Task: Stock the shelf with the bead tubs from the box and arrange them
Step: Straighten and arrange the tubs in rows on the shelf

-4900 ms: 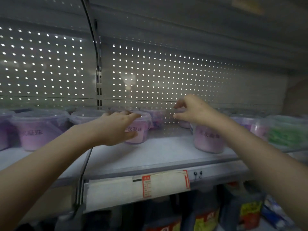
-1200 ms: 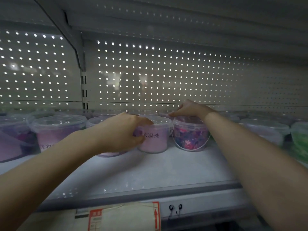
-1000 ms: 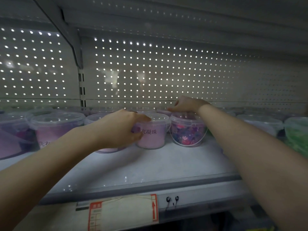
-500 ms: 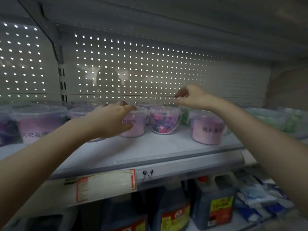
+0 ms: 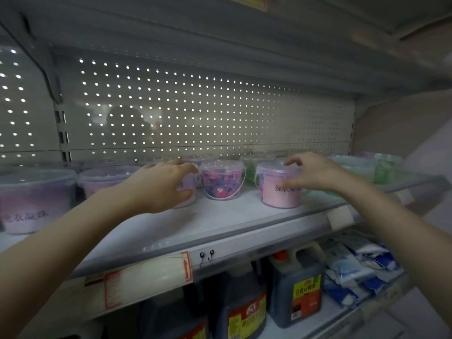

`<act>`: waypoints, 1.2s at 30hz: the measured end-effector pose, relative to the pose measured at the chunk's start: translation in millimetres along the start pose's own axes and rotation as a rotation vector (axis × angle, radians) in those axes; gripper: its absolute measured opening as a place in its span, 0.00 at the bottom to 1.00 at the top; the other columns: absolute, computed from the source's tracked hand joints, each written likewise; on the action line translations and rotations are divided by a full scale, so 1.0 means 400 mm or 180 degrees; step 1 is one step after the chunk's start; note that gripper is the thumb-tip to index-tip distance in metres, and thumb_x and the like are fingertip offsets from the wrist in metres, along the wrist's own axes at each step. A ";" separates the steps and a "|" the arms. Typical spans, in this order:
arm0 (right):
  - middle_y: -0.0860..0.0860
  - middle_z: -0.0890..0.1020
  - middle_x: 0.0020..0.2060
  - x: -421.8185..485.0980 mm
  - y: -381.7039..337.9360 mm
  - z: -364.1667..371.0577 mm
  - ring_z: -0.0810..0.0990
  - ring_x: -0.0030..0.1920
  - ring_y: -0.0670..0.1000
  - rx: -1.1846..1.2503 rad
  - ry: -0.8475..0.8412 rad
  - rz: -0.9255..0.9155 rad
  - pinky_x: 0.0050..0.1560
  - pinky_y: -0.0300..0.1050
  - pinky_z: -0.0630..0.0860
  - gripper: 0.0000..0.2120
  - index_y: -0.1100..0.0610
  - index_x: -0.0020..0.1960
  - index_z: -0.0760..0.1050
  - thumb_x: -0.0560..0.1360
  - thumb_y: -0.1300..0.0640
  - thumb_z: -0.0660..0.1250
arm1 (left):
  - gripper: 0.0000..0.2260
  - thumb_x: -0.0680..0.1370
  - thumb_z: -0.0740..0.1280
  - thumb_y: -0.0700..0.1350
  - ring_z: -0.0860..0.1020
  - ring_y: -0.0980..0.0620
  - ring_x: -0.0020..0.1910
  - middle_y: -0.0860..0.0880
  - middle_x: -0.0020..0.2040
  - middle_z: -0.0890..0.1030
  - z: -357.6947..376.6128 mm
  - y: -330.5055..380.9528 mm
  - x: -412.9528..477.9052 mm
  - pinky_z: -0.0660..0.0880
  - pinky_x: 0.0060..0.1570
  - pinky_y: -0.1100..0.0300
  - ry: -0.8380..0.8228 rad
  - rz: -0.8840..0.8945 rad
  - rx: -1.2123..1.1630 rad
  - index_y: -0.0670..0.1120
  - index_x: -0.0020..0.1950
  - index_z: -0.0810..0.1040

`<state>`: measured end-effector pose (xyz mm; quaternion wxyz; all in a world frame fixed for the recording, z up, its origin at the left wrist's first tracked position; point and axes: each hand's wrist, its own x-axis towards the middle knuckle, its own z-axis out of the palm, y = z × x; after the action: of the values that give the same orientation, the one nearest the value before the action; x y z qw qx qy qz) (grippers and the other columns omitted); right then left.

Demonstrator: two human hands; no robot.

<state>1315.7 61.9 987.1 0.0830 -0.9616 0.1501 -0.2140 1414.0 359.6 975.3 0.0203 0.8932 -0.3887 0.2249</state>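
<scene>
**Shelf nearly full, front row being straightened**

The left grip (image 5: pixel 161 185) was curled round a purple tub (image 5: pixel 190 181), thumb low on its wall and fingers over the lid, hiding most of it. The right grip (image 5: pixel 311 172) closed on a pink tub (image 5: pixel 278 195), with the thumb on the printed label and the fingers over the lid rim. Both tubs stood upright on the shelf (image 5: pixel 220 223), the pink one nearest its front edge. Between them, untouched, sat a mixed tub (image 5: pixel 222 179) with a thin wire-like bail handle.

Stocking looked largely done. Tubs ran the shelf's whole length, with green tubs (image 5: pixel 354 167) to the right and a big tub (image 5: pixel 34 199) to the left. What seemed left was lining up the front row (the box itself was out of view, so any remaining stock could not be judged).

The tubs were round, slightly tapered clear plastic with frosted snap lids, and the beads inside looked fine and powdery. The shelf was smooth pale metal with a perforated back panel (image 5: pixel 195 113).
</scene>
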 end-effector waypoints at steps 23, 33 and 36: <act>0.47 0.76 0.65 -0.093 -0.110 0.035 0.72 0.66 0.49 0.0499 0.0352 -0.0272 0.62 0.45 0.67 0.29 0.51 0.63 0.77 0.65 0.41 0.75 | 0.21 0.78 0.60 0.53 0.71 0.49 0.64 0.53 0.70 0.66 -0.024 -0.003 -0.038 0.67 0.56 0.55 0.0033 0.0143 -0.0323 0.56 0.71 0.64; 0.43 0.76 0.62 -0.086 -0.109 0.079 0.72 0.63 0.44 0.1133 0.0273 -0.0907 0.62 0.45 0.71 0.29 0.45 0.63 0.75 0.65 0.38 0.72 | 0.16 0.80 0.56 0.49 0.73 0.47 0.62 0.50 0.66 0.73 -0.018 0.068 0.036 0.68 0.55 0.53 0.0320 0.0086 -0.0477 0.54 0.68 0.67; 0.41 0.78 0.55 -0.081 -0.062 0.054 0.77 0.56 0.46 0.1430 0.0106 -0.0933 0.54 0.43 0.74 0.33 0.39 0.63 0.72 0.60 0.30 0.65 | 0.14 0.81 0.55 0.51 0.74 0.48 0.59 0.51 0.63 0.75 -0.014 0.099 0.056 0.69 0.54 0.53 0.0373 0.0108 -0.0600 0.54 0.66 0.69</act>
<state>1303.4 97.9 960.9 0.2600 -0.9269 -0.0406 -0.2675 1397.1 317.9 984.3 0.1231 0.8660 -0.4214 0.2396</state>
